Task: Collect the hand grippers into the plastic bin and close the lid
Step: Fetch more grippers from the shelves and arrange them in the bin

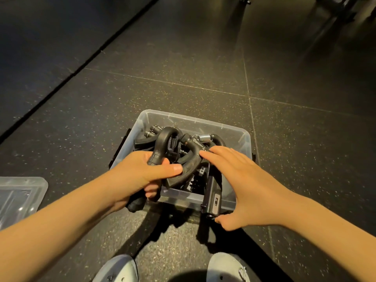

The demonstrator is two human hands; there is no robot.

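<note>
A clear plastic bin stands on the dark floor in front of me, holding several black hand grippers with metal springs. My left hand grips one black hand gripper by its handles at the bin's near left corner. My right hand is spread with straight fingers over the pile; its fingertips touch a gripper handle, and its thumb lies by a black gripper that leans over the bin's near rim. The clear lid lies on the floor at the left.
My two grey shoes stand just in front of the bin. The floor is dark speckled rubber tile with a black mat at the far left. Dark equipment legs show at the top right.
</note>
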